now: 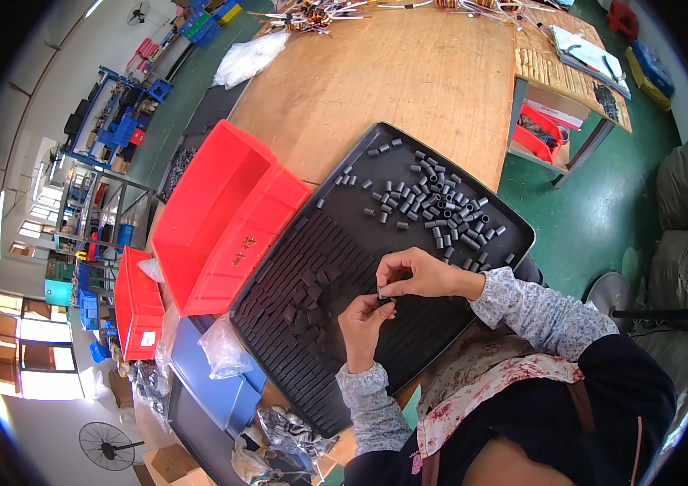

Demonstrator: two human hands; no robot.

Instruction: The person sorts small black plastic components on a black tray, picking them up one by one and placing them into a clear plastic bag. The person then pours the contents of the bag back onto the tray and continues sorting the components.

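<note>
Both my hands meet above a black tray, pinching a small dark piece between their fingertips. My left hand is closed, its thumb and finger at the lower side of the piece. From the right, my right hand grips at the upper side, also closed. Fingers cover most of the piece, so its exact shape is hidden. Short dark grey tubes lie scattered in the tray's far right part, some upright with their holes showing. Flat black blocks fill the left and near part in rows, with loose ones heaped on top.
A red bin stands against the tray's left side, with another red bin beyond. Below them are a blue bin and a clear plastic bag. Wired coils lie along the wooden table's far edge.
</note>
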